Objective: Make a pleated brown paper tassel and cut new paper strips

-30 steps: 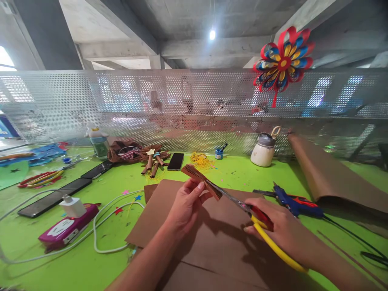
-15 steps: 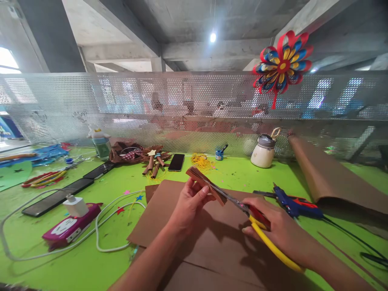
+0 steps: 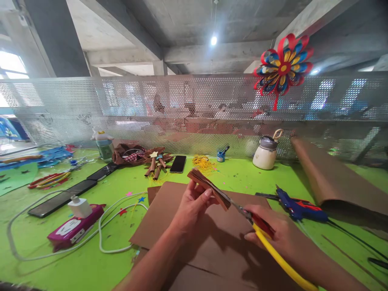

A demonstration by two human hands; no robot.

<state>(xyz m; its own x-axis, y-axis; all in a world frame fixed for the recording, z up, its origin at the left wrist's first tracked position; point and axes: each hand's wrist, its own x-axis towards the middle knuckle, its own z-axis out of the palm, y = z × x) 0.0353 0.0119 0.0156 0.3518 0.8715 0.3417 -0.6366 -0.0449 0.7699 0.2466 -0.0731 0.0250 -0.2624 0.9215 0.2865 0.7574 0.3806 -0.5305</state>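
Pinched between the thumb and fingers of my left hand [image 3: 194,206] is a thick folded stack of brown paper [image 3: 209,188], held at a slant above the table. My right hand [image 3: 269,230] grips a pair of scissors [image 3: 273,254] with red and yellow handles. Their blades point up and left and lie at the stack's right end and along its upper edge; how far they are parted I cannot tell. Beneath both hands lie large sheets of brown paper [image 3: 169,206], shaded by my arms.
A blue glue gun [image 3: 294,206] with a black cable lies at the right, near a brown paper roll [image 3: 330,178]. A purple power strip [image 3: 75,226] and white cord are at left. Behind stand a phone [image 3: 178,164], yellow string [image 3: 203,163], a cream jar [image 3: 264,155] and a perforated screen [image 3: 182,101].
The scissors and my right hand have shifted slightly right and down, with less blade over the stack. My left hand keeps its hold on the stack. The whole view has moved a little.
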